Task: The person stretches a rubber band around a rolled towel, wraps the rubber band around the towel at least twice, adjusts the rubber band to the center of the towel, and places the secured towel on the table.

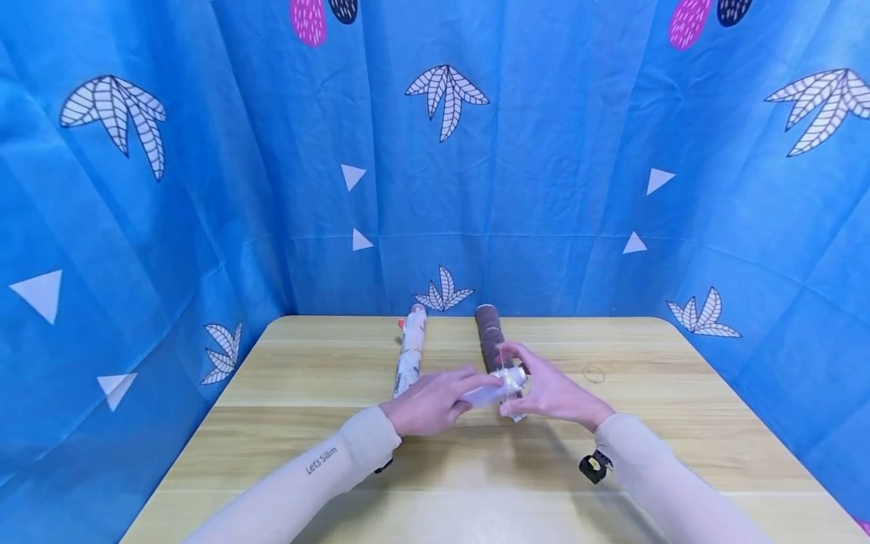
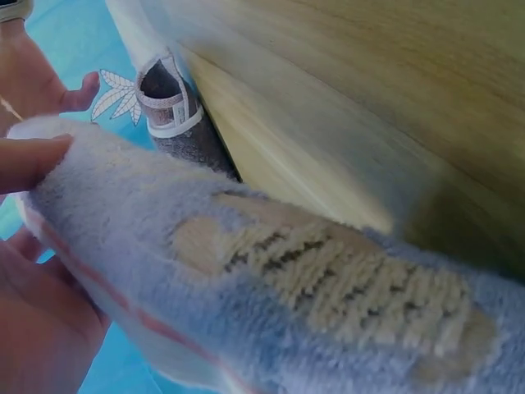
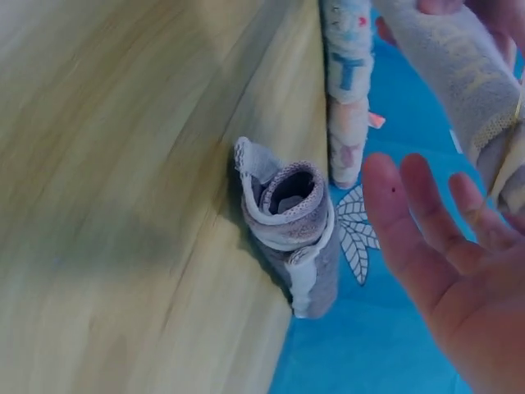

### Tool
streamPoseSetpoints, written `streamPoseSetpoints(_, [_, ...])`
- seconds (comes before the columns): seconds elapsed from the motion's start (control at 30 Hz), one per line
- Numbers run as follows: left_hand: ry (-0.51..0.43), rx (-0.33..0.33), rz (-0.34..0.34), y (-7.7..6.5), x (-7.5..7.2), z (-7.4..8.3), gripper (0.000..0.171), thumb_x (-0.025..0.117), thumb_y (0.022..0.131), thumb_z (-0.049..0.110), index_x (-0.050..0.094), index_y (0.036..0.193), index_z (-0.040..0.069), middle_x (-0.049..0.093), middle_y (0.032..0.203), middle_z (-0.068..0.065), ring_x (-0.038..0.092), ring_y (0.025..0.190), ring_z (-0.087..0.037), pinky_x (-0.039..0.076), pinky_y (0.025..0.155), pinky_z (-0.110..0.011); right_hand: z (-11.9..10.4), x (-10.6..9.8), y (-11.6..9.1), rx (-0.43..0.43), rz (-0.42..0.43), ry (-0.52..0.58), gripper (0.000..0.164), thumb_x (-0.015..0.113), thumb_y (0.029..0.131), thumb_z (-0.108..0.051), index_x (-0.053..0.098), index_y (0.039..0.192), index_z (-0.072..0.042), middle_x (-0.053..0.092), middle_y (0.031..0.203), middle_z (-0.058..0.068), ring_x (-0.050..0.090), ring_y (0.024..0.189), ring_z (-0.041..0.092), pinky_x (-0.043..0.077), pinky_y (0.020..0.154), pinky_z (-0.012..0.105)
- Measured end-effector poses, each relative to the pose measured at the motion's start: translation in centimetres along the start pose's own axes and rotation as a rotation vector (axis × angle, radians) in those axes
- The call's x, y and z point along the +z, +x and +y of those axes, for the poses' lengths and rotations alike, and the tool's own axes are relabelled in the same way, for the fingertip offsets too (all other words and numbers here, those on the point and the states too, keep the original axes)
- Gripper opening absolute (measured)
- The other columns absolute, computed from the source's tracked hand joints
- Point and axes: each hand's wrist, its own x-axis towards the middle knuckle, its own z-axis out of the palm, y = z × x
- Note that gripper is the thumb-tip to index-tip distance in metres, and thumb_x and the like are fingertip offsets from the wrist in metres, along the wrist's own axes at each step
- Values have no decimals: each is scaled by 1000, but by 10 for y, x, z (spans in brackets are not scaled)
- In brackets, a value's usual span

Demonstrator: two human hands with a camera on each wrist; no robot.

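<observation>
My left hand (image 1: 430,400) grips a rolled pale lavender towel (image 1: 481,395) with a cream-and-brown pattern, raised over the table. In the left wrist view, the towel roll (image 2: 139,197) fills the foreground, with fingers around its far end. My right hand (image 1: 553,389) arches around that end, thumb and fingers spread apart. A thin rubber band (image 3: 515,156) runs across the roll near its end and stretches toward the right fingertips. Seen from the right wrist, the right hand's fingers (image 3: 426,205) are extended and the palm faces the roll.
On the wooden table (image 1: 306,468) lie a dark brown-grey rolled towel (image 1: 491,336) with white edging and a white patterned rolled towel (image 1: 411,355) with an orange tag. Another rubber band (image 1: 594,374) lies right of the hands. A blue patterned curtain (image 1: 544,189) surrounds the table.
</observation>
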Motion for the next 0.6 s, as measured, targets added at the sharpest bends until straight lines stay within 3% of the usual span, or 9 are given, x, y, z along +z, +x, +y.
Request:
streamPoseSetpoints(0.13, [-17, -2, -19, -1, 0, 0, 66, 65, 96, 8, 42, 148, 41, 63, 125, 7, 61, 82, -7, 46, 61, -16, -5, 5, 3, 36, -30, -13, 101, 92, 69, -37, 34, 149, -18, 60, 124, 9, 66, 101, 20, 52, 92, 42])
streamPoseSetpoints(0.3, [-61, 5, -1, -5, 2, -4, 67, 62, 97, 5, 41, 148, 43, 58, 141, 9, 66, 99, -9, 54, 75, -22, -7, 5, 4, 35, -26, -37, 98, 92, 68, -39, 39, 147, -18, 61, 121, 6, 65, 101, 19, 51, 92, 42])
streamPoseSetpoints(0.43, [-84, 16, -2, -7, 1, -6, 62, 60, 99, 6, 43, 147, 42, 57, 143, 10, 66, 109, -10, 55, 89, -28, -5, 3, 4, 6, -31, -49, 92, 92, 69, -39, 43, 144, -17, 61, 124, 7, 64, 102, 19, 51, 91, 41])
streamPoseSetpoints(0.6, [-72, 17, 9, -8, 2, -6, 60, 60, 99, 5, 44, 146, 39, 55, 146, 10, 66, 111, -11, 55, 89, -28, -6, 7, 9, -37, -59, -62, 90, 90, 73, -37, 44, 145, -8, 57, 135, 10, 62, 106, 20, 52, 90, 34])
